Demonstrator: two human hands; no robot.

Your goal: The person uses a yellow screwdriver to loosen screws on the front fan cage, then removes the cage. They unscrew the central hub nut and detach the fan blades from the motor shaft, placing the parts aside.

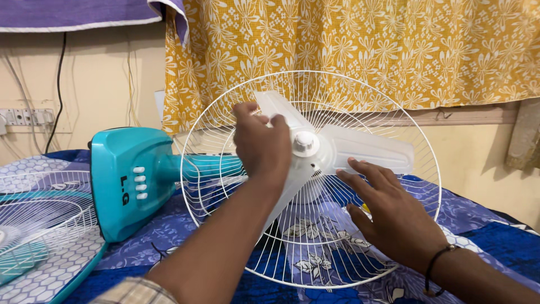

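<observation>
While left hand grips blade, right hand splays.

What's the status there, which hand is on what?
Left hand gripping white fan blade near hub. Right hand open, flat on rear wire guard. Nothing blocking.

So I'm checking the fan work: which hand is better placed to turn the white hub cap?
Probably the left hand: its fingers sit right beside the hub cap, while the right hand lies lower, flat on the rear guard.
</observation>
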